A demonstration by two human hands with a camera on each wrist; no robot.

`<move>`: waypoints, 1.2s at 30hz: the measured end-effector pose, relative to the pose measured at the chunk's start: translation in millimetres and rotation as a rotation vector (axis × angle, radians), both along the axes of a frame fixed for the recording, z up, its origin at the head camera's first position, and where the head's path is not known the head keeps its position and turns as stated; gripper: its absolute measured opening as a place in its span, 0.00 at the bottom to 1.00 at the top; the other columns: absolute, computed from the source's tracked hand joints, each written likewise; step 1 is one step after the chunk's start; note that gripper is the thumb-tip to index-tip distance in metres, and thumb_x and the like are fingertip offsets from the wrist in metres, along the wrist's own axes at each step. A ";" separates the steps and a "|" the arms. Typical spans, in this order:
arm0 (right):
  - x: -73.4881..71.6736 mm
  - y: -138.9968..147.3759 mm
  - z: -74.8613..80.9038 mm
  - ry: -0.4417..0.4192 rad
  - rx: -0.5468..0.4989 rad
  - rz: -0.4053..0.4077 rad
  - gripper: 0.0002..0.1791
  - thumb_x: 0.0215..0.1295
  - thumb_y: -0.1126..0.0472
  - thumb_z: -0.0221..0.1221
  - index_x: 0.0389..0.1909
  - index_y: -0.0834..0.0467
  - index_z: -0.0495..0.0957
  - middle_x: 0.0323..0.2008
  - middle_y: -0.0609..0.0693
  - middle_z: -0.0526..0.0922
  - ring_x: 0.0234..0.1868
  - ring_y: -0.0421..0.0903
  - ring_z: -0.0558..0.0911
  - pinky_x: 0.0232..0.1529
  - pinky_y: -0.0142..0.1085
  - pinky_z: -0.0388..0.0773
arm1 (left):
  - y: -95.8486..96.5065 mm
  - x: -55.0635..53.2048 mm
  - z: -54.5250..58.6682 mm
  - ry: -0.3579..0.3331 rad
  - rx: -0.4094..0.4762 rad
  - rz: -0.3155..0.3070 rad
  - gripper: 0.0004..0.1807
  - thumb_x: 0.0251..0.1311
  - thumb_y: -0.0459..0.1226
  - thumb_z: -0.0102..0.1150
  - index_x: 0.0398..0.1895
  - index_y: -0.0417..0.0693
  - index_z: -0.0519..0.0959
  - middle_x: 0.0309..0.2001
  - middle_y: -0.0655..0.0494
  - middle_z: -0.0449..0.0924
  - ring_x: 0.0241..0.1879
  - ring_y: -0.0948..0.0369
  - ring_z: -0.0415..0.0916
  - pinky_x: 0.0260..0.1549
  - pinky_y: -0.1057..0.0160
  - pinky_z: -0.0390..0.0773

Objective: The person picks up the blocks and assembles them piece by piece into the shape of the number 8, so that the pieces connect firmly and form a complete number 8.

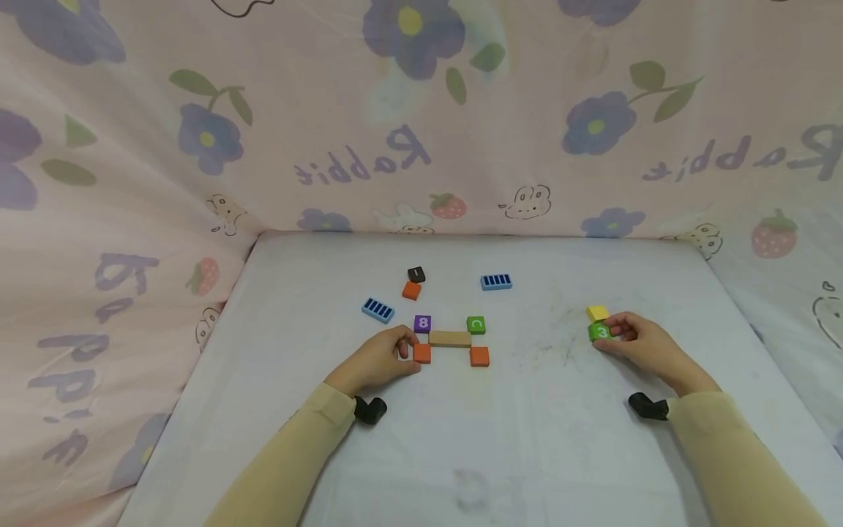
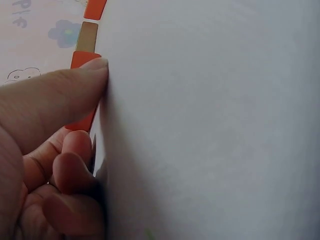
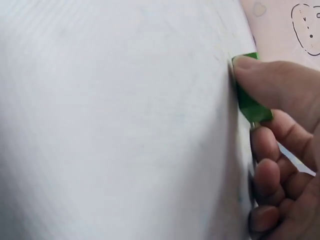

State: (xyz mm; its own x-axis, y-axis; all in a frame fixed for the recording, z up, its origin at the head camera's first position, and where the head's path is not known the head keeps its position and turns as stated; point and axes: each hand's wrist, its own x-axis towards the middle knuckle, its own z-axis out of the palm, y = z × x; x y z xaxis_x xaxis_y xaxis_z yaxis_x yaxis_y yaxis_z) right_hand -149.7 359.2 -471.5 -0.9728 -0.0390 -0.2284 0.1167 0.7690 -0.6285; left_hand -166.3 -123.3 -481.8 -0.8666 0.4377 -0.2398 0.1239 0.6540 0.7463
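Observation:
My left hand (image 1: 380, 354) pinches an orange square block (image 1: 422, 353) between thumb and fingers; in the left wrist view the thumb lies across this orange block (image 2: 82, 120). A tan wooden bar (image 1: 450, 339) lies beside it, with a purple "8" block (image 1: 423, 323), a green "C" block (image 1: 476, 325) and another orange block (image 1: 479, 356) around the bar's ends. Farther right, my right hand (image 1: 648, 351) pinches a green "3" block (image 1: 599, 332), the same green block (image 3: 252, 102) in the right wrist view. Just behind it lies a yellow block (image 1: 597, 313).
Behind the bar lie a black block (image 1: 416, 274), an orange block (image 1: 411, 290) and two light-blue striped blocks, one at the left (image 1: 378, 309) and one at the right (image 1: 497, 282). A patterned curtain (image 1: 474, 176) borders the white table (image 1: 527, 454).

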 end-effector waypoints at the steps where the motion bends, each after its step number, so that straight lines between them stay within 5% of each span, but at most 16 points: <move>1: -0.2 0.0 -0.9 0.001 0.008 0.003 0.35 0.59 0.40 0.64 0.54 0.62 0.70 0.47 0.57 0.73 0.41 0.49 0.69 0.37 0.34 0.68 | 0.2 0.0 0.5 -0.001 -0.001 -0.001 0.19 0.55 0.42 0.70 0.47 0.53 0.74 0.34 0.56 0.72 0.29 0.60 0.67 0.29 0.62 0.68; 11: -4.7 -27.2 3.6 0.084 0.017 0.076 0.30 0.60 0.41 0.64 0.52 0.60 0.74 0.42 0.54 0.76 0.39 0.50 0.72 0.37 0.36 0.70 | 1.5 -3.1 2.3 0.003 -0.022 0.005 0.19 0.55 0.43 0.70 0.47 0.54 0.74 0.34 0.56 0.72 0.30 0.59 0.68 0.29 0.61 0.68; 26: -56.7 -126.6 -5.1 0.057 -0.131 0.182 0.24 0.58 0.45 0.67 0.49 0.54 0.75 0.39 0.51 0.76 0.39 0.49 0.72 0.39 0.41 0.70 | 1.6 0.1 1.9 -0.021 -0.012 0.018 0.19 0.54 0.43 0.71 0.47 0.54 0.74 0.34 0.56 0.72 0.30 0.60 0.67 0.28 0.62 0.68; 36: -78.6 -158.2 -7.4 0.050 -0.142 0.239 0.23 0.60 0.51 0.67 0.52 0.56 0.74 0.41 0.51 0.76 0.41 0.49 0.73 0.45 0.42 0.70 | 2.4 1.0 0.4 -0.033 -0.012 0.025 0.19 0.54 0.43 0.71 0.46 0.56 0.74 0.34 0.55 0.72 0.31 0.59 0.68 0.29 0.62 0.68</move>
